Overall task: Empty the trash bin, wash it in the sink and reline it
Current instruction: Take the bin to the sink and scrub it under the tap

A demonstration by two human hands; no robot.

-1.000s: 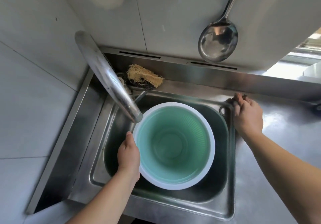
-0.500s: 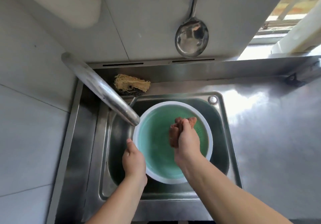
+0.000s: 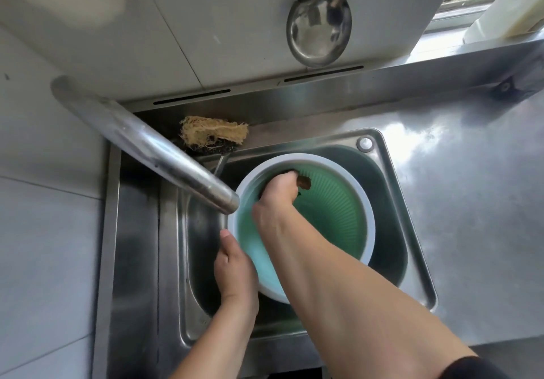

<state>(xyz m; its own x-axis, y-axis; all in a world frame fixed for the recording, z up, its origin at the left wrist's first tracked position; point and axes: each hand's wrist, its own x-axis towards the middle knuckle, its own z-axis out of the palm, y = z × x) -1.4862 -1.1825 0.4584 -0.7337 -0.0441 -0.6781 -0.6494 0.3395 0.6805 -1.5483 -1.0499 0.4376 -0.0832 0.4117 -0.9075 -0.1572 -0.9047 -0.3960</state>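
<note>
A round trash bin (image 3: 332,216), green and ribbed inside with a white rim, stands in the steel sink (image 3: 412,261) under the tap spout (image 3: 164,155). My left hand (image 3: 234,266) grips the bin's rim on the near left side. My right hand (image 3: 278,196) reaches inside the bin and presses a brown scrubbing pad (image 3: 304,182) against the far inner wall. Only a corner of the pad shows past my fingers.
A tan fibrous scrubber (image 3: 213,134) lies on the ledge behind the sink. A metal ladle (image 3: 319,30) hangs on the tiled wall above. Steel counter (image 3: 471,202) runs to the right, a tiled wall stands on the left.
My right hand left the sink's right edge with a brown pad, moved into the bin, and now presses against its far wall. My left hand kept its hold on the rim.
</note>
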